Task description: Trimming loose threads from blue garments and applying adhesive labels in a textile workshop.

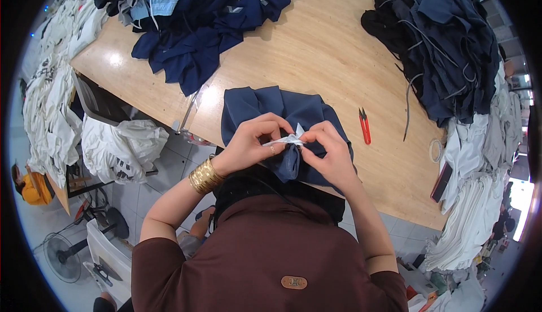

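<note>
A slate-blue garment [254, 103] lies bunched at the near edge of the wooden table, right in front of me. Over it, my left hand [254, 142] pinches a small crumpled white label [291, 139] between thumb and fingers. My right hand [332, 153] grips the label's other side, its fingertips almost meeting those of the left. A fold of the garment hangs just below the fingertips. To the right of the garment, red-handled thread snips [366, 128] rest on the table with their dark blades pointing away.
Navy garments [192, 35] are heaped at the far left of the table [316, 46], and dark garments with cords [446, 58] at the far right. White cloth stacks [460, 227] line the right edge, near a pale ring [435, 150]. A chair [93, 100] and fan [62, 255] stand at left.
</note>
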`<action>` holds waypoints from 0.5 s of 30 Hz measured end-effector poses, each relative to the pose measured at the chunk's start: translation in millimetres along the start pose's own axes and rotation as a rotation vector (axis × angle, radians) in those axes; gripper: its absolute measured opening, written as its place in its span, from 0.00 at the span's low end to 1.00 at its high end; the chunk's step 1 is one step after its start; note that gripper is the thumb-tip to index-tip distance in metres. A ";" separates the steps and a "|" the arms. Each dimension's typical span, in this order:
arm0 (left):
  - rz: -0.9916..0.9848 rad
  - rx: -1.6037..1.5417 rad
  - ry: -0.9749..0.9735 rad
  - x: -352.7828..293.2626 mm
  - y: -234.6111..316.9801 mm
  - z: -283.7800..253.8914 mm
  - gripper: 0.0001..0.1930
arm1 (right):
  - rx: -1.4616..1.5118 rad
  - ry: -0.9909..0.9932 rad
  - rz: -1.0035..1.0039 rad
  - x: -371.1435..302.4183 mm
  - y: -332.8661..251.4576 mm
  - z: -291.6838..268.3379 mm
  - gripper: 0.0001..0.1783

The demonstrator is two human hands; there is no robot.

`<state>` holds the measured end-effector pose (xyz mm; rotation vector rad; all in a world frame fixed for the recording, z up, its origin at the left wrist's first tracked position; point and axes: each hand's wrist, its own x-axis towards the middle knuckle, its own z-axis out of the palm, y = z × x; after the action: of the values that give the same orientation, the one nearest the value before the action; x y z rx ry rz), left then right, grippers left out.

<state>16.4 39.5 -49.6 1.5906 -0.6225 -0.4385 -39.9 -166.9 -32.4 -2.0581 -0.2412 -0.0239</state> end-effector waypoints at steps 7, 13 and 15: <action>0.441 0.514 0.047 3.0 5.9 9.5 0.08 | 0.977 -0.157 0.545 -5.2 19.6 4.6 0.07; 0.372 0.410 0.181 0.4 0.6 17.9 0.09 | 0.589 0.068 0.365 -7.9 12.9 23.5 0.05; 0.354 0.397 0.210 -0.6 -0.1 20.3 0.09 | 0.476 0.240 0.284 -8.4 8.3 29.3 0.08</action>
<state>3.5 24.0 -52.2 1.8211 -0.8449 0.1246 -49.1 -146.5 -54.7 -1.5796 0.1819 -0.0352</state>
